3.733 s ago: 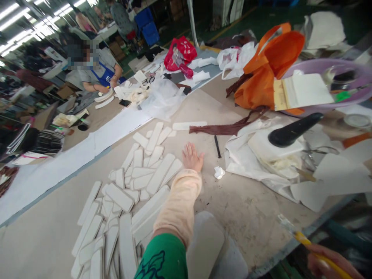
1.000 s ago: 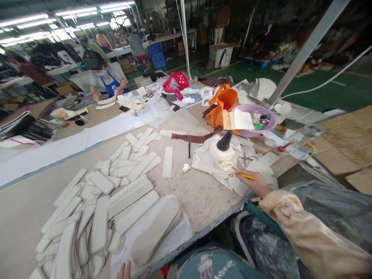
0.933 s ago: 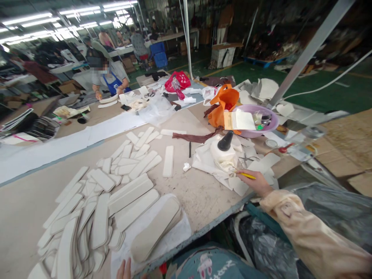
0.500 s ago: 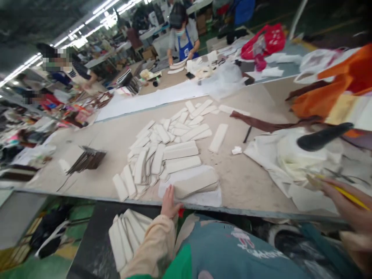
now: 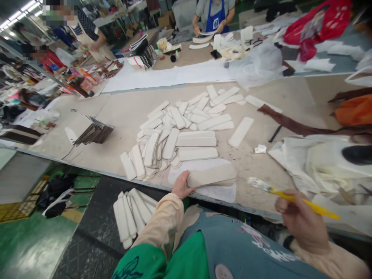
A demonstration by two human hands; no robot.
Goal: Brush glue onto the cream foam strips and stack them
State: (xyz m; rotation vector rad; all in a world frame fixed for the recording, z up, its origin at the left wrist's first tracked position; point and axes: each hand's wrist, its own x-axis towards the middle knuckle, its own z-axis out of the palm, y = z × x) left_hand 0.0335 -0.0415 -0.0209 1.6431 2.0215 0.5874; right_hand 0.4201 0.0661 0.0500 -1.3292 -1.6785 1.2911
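Observation:
My left hand rests on the left end of a long off-white foam pad lying on a white sheet at the table's near edge; the fingers lie flat against it. My right hand is closed round a yellow-handled brush, its glue-wet bristles pointing left above the table. Several similar white pads lie in a spread heap behind the sheet, and one single pad lies apart to the right.
A stack of pads sits on a dark surface below the table edge. Brown-edged cards lie at left. White cloth and a black-capped bottle are at right, with an orange bag. Other people work at the far tables.
My view swung left and down. My left hand came onto the end of the foam pad. My right hand with the brush drew back from the cloth pile towards me.

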